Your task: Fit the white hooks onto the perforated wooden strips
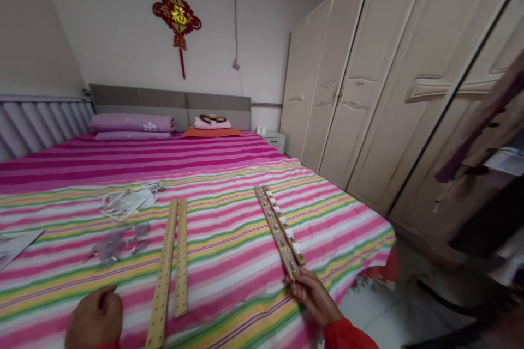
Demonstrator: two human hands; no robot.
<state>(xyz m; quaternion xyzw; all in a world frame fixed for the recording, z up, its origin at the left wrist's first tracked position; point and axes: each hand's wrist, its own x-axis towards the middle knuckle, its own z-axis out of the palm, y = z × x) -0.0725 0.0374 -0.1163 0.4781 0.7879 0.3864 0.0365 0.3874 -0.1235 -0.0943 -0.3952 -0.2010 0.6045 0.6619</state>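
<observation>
My right hand (310,292) pinches the near end of a narrow wooden strip (275,230) with small metal fittings along it. Close beside it lies a second wooden strip with round white pieces (290,233) in a row. My left hand (96,316) is curled at the lower left, knuckles up; whatever is inside the fingers, if anything, is hidden. To its right lie two bare wooden strips with rows of holes, a longer strip (164,272) and a shorter strip (180,262). Beyond my left hand are a blurred heap of small shiny parts (117,242) and several clear plastic packets (126,200).
Everything rests on a bed with a striped cover (229,251). Folded purple bedding (131,122) and a pillow (210,131) lie by the headboard (216,106). A wardrobe (368,92) runs along the right, with hanging clothes (483,131). Another packet (18,245) is at the left edge.
</observation>
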